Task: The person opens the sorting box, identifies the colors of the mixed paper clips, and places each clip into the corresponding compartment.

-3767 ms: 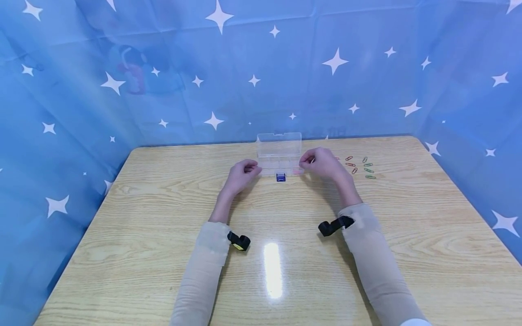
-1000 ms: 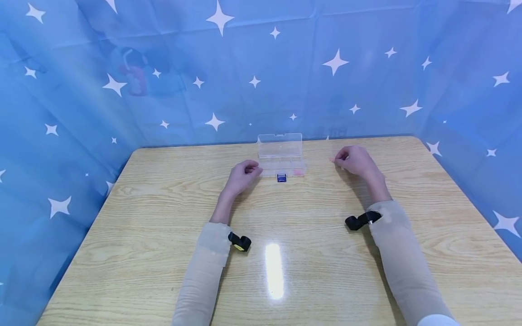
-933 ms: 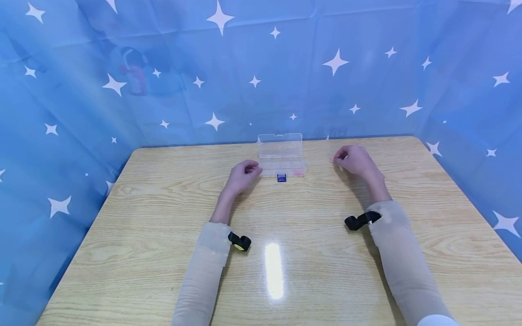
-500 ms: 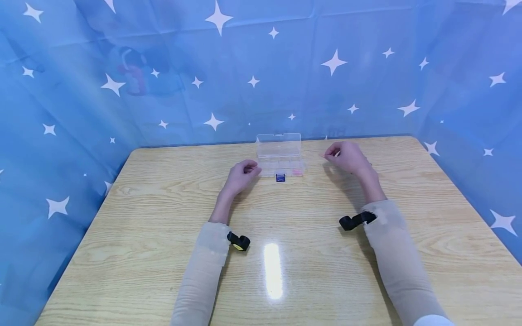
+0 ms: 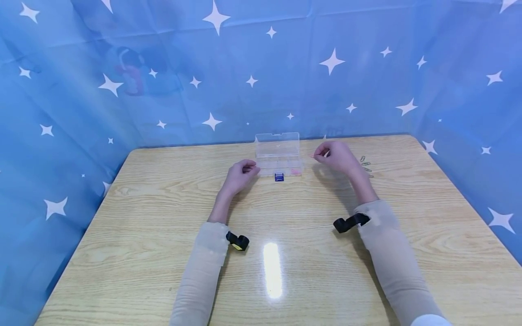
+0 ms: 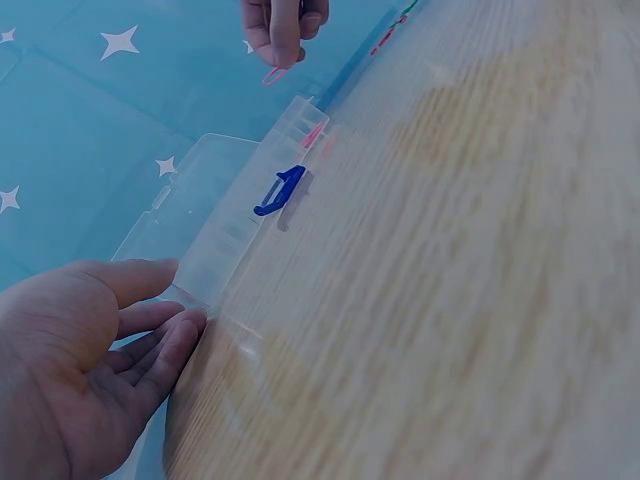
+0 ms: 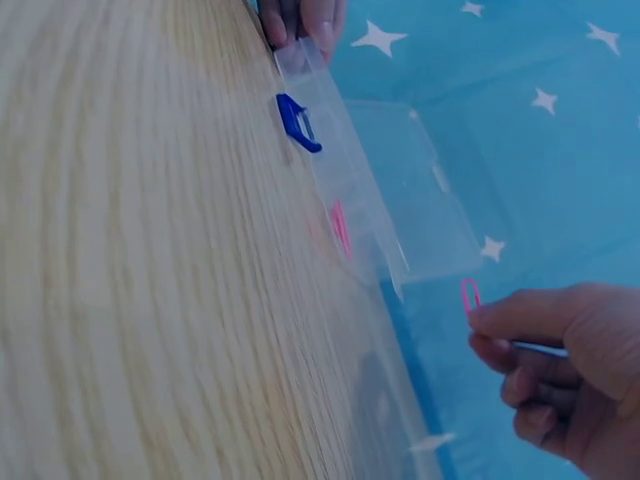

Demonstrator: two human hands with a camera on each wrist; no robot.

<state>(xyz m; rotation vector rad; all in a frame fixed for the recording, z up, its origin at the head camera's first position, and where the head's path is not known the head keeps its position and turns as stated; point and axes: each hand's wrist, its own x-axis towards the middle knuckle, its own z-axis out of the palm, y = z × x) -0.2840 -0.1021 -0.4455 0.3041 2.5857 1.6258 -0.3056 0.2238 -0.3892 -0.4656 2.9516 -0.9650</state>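
Note:
A clear plastic compartment box [image 5: 269, 172] with a blue latch [image 5: 279, 177] stands at the back of the table, its lid [image 5: 277, 144] raised. My left hand [image 5: 241, 175] holds the box's left end, thumb and fingers on either side of the corner in the left wrist view. My right hand [image 5: 336, 156], a little to the right of the box and raised over the table, pinches a pink paper clip [image 7: 470, 295] between thumb and fingertips. More pink paper clips [image 7: 341, 230] lie in the box's front right compartment.
Several green paper clips [image 5: 365, 164] lie on the wooden table [image 5: 163, 217] behind my right wrist. Red paper clips [image 6: 383, 42] show in the left wrist view. A blue star-patterned curtain [image 5: 228, 59] hangs close behind the table.
My right hand went from the box out to the right, and now comes back leftward with a pink paper clip. Green clips show again behind it. My left hand has stayed at the box.

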